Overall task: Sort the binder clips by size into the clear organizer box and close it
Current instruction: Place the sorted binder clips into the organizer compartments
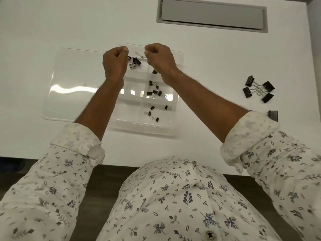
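The clear organizer box [175, 108] lies open on the white table, its lid [78, 84] folded flat to the left. My left hand [114, 62] and my right hand [159, 57] hover over the far compartment, fingers curled. Between them is a tangle of medium black binder clips [135, 62]. My left thumb touches one side of it, and a wire handle runs to my right fingertips. Small clips [154, 92] sit in the right middle compartment and the smallest clips [152, 113] in the near right one. Another clip [154, 71] shows partly under my right wrist.
Several large black clips [258, 91] lie tangled on the table to the right of the box. A bigger clip [273, 115] peeks out behind my right sleeve. A grey cable hatch [212, 14] is set into the table's far side. The table's near edge runs just below my elbows.
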A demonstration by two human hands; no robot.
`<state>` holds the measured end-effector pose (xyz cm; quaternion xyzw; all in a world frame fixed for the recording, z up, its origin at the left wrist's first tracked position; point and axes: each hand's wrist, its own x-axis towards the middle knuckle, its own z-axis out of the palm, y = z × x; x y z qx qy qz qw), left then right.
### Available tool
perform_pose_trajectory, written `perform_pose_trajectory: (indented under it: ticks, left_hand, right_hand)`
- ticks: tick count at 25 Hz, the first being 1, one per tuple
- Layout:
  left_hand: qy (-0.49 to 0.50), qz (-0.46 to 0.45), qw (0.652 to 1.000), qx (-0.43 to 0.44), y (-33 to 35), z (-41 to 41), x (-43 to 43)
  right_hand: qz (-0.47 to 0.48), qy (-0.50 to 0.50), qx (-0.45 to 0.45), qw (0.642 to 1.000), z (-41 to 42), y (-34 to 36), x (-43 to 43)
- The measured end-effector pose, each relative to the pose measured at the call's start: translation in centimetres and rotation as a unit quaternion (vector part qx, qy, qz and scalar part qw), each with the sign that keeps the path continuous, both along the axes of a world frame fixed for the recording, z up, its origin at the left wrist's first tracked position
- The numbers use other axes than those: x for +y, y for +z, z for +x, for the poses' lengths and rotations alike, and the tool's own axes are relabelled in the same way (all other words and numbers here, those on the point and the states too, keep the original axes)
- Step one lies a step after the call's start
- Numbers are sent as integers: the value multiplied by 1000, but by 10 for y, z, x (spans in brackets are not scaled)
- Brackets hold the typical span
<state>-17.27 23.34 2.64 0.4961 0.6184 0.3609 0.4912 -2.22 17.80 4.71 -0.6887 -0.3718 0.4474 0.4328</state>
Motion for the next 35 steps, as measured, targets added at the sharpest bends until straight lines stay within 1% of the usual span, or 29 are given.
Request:
perform_pose_trajectory:
  ticks: [3,7,10,15,18,19,23,25,27,28,29,31,32,33,34,35]
  left_hand:
    - [-17,6,1000,-10,-4,1,4]
    - [-49,41,998,-20,-7,19,-10]
    - [-108,68,991,-27,-4,45,-31]
    - [-235,100,966,-39,3,96,-83]
    - [-297,110,948,-27,2,124,-111]
    - [-317,106,942,-23,2,132,-123]
    - [-389,100,916,5,-8,169,-180]
    - [-434,98,895,22,-18,185,-216]
    - [-485,115,866,44,-28,200,-254]
    - [-516,132,844,66,-34,207,-270]
    - [-550,153,815,102,-40,214,-286]
    - [-599,205,753,177,-48,225,-309]
    - [-607,234,732,201,-52,230,-318]
    - [-608,254,720,219,-55,232,-324]
    - [-603,264,716,232,-59,234,-329]
    - [-594,263,721,241,-61,235,-333]
  right_hand:
    - [12,-25,-51,998,7,-3,-14]
    - [7,-62,-70,996,27,-7,-56]
    - [-9,-100,-80,992,42,-10,-102]
    - [-35,-206,-113,971,79,-19,-193]
    - [-45,-263,-122,956,109,-28,-251]
    - [-50,-274,-138,950,118,-30,-270]
    - [-80,-283,-247,923,157,-43,-339]
    - [-79,-254,-312,912,171,-56,-370]
    - [-89,-192,-380,901,180,-73,-397]
    - [-105,-162,-405,894,182,-79,-407]
    - [-116,-140,-430,884,184,-84,-415]
    - [-108,-118,-466,870,188,-89,-426]
    - [-100,-115,-471,869,190,-89,-430]
    - [-92,-111,-475,868,193,-91,-432]
    - [-86,-107,-479,867,196,-92,-435]
    - [-79,-100,-482,867,200,-93,-438]
